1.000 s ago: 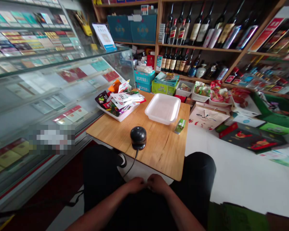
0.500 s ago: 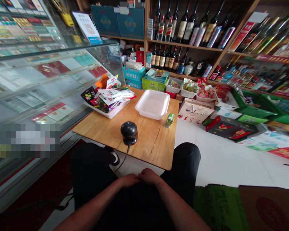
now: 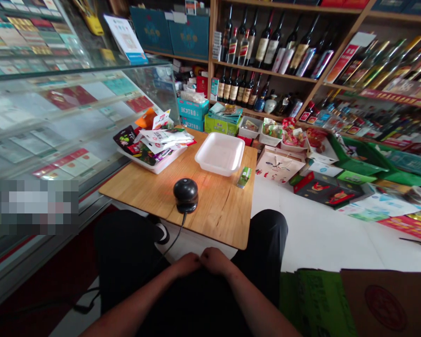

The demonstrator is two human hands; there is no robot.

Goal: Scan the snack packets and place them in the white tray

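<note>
My left hand (image 3: 188, 264) and my right hand (image 3: 214, 260) rest together in my lap, below the table's near edge. Both are loosely closed with fingers curled in, and nothing shows in them. Nearest in front of them, a black barcode scanner (image 3: 185, 194) stands on a wooden table (image 3: 217, 215), its cable running down toward my legs. A faint red glow lies on the wood behind it. Farther back sits a bare white plastic tray (image 3: 220, 153), with a small green packet (image 3: 244, 177) at its right. On the left, a white tray (image 3: 157, 166) is heaped with snack bags (image 3: 163, 138).
A glass display counter (image 3: 91, 112) runs along the left. Behind the table are boxes and wooden shelves with wine bottles (image 3: 263, 44). Gift boxes (image 3: 326, 187) and green crates (image 3: 358, 154) line the right. A brown carton (image 3: 389, 304) stands at my lower right.
The view has shifted slightly. My hands stay in my lap, with the fingertips drawn slightly apart. A red glow now shows on the table behind the scanner.
</note>
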